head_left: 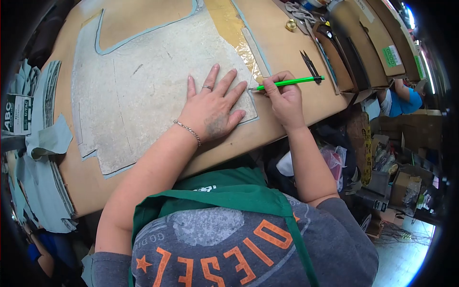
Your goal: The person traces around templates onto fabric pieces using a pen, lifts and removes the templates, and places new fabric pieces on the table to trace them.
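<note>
My left hand lies flat with its fingers spread on a worn grey-white pattern board, near the board's right side. Between the thumb and fingers of my right hand is a green pencil, its tip at the board's right edge. Light blue-grey material shows as a thin border beneath the board. Brown tape covers the board's upper right part.
Stacked grey-blue pieces hang at the table's left. Scissors, a brass-coloured round object and cardboard boxes are at the upper right. One person in blue is at the far right, another person's arm at lower left.
</note>
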Demonstrator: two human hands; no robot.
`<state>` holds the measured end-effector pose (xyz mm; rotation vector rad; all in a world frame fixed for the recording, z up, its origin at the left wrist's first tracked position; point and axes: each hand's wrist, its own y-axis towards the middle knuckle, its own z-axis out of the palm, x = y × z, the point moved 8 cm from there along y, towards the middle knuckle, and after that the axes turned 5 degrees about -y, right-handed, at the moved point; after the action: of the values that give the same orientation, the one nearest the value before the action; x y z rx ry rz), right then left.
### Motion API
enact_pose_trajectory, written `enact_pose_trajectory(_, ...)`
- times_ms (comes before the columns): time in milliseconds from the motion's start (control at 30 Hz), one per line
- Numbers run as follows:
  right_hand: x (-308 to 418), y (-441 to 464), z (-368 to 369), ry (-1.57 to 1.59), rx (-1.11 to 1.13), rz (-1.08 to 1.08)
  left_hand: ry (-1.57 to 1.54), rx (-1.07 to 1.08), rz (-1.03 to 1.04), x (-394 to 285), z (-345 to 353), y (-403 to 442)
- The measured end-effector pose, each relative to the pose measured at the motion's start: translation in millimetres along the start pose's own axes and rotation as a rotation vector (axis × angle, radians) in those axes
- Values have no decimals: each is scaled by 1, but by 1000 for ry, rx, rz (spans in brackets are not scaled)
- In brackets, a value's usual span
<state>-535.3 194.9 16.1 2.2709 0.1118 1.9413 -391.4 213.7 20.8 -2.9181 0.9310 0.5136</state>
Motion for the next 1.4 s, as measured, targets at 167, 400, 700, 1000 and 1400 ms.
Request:
enact_pose_trajectory(167,1,7,10,-41,82,3,-22,1,-4,0,1,0)
enact_pose_trajectory(400,0,13,-10,-296,45,-19,-13,67,-11,0,3,3)
enact_pose_trajectory(700,22,23,-99,-445,-165,-126,-179,77,-4,4,-4,-3)
enact_pose_trajectory(1000,11,-3,-58,-141,-194,28,-703,-538,5,104,-66,-92)
enact_pose_trajectory(1400,93,45,188,47,453,98,-66,-355,-508,191,-90,-136)
